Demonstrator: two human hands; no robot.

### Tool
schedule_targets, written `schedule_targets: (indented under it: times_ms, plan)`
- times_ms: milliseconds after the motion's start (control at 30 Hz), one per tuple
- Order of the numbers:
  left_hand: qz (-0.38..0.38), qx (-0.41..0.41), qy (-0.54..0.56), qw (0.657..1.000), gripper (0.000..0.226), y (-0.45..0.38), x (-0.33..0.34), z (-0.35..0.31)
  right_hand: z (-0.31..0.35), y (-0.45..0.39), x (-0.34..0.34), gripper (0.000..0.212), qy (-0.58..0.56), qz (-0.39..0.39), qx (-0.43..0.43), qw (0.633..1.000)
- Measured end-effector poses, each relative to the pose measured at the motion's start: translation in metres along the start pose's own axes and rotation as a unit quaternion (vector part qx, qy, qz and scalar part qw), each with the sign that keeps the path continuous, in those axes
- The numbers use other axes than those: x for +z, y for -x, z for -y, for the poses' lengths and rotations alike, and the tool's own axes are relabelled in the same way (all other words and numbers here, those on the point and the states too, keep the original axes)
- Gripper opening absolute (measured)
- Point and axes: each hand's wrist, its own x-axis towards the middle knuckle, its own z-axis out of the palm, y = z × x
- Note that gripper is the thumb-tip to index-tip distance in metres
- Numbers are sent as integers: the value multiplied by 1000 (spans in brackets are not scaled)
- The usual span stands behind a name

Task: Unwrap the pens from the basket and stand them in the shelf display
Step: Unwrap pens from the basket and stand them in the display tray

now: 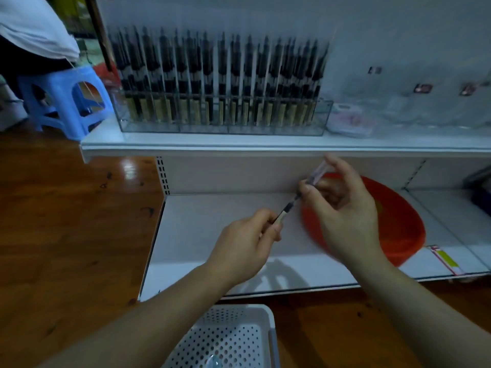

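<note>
One pen (288,208) is held between two hands, the left hand (247,243) and the right hand (342,208), with one clear wrapper (317,175) at its upper end. One clear display tray (223,120) on the upper shelf (239,142) carries a row of upright pens too blurred to count exactly. One red basin (398,221) sits on the lower shelf (212,235). One white perforated basket (231,338) and one blue stool (66,99) stand on the floor.

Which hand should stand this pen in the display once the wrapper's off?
Left, probably. The left hand grips the pen; the right hand pinches the wrapper.
</note>
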Motion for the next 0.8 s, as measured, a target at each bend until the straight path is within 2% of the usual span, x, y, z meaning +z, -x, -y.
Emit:
schedule_targets:
  times_ms: [100,233,333,433,500,667,800]
  plan:
    - [-74,34,-5,997,22,-15,-4,-21,19,-20,-7,49,38,-36,-47,998]
    - [-186,107,-7,977,27,-38,-17,-46,54,-53,-13,44,10,-80,-121,989]
    - [-227,118,14,967,33,-47,-28,-59,87,-83,-23,44,9,-114,-181,977]
    - [-276,150,-22,949,32,-47,-33,-75,110,-111,-31,44,23,-145,-236,960]
    - [-281,144,-52,947,36,-52,-38,-83,112,-128,-32,44,47,-157,-247,955]
    - [-272,46,-107,955,49,-67,-53,-84,101,-148,-29,43,118,-101,-201,967]
    - [-263,36,-124,956,51,-66,-53,-83,96,-146,-20,43,196,-26,-192,961]
